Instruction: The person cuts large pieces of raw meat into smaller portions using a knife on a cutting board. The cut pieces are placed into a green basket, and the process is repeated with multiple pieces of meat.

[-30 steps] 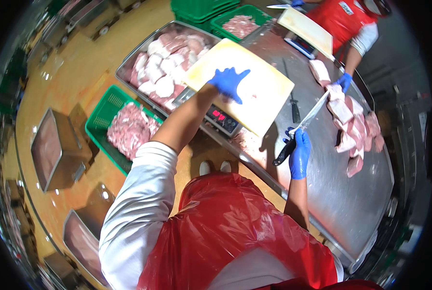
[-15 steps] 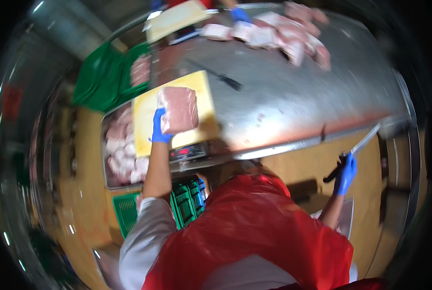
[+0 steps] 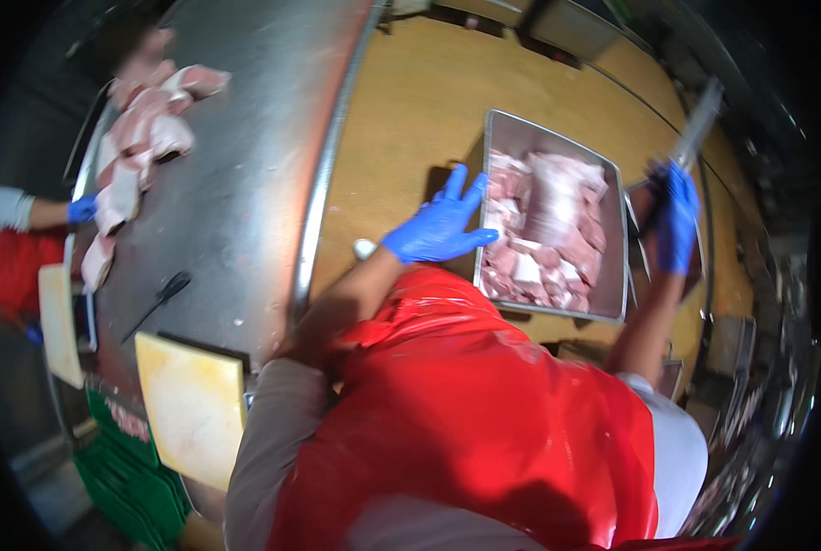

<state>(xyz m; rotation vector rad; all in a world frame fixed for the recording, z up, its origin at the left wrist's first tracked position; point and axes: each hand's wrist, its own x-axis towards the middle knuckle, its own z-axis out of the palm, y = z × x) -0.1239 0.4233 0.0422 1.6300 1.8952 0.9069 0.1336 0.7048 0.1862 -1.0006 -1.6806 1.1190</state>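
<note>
My left hand (image 3: 441, 220), in a blue glove, is open with fingers spread and nothing in it, beside the left edge of a metal bin (image 3: 624, 275). Inside that bin lie several pale pink cuts of raw meat (image 3: 525, 266). A larger block of meat (image 3: 554, 200), smeared by motion, is over or on the other cuts; I cannot tell which. To the bin's right, my gloved right hand (image 3: 678, 220) is closed around a knife (image 3: 700, 124), its blade pointing up and away from me. Its handle is mostly hidden by the hand.
A steel table (image 3: 263, 119) fills the left, with several meat pieces (image 3: 153, 138), a dark-handled tool (image 3: 164, 296) and a yellowed cutting board (image 3: 192, 404). A co-worker's gloved hand (image 3: 82, 208) touches the meat. Green crates (image 3: 130, 473) stand at lower left.
My view has swung right, from the table to the metal bin. My left hand has let go of the meat block, which is now at the bin. My right hand still holds the knife.
</note>
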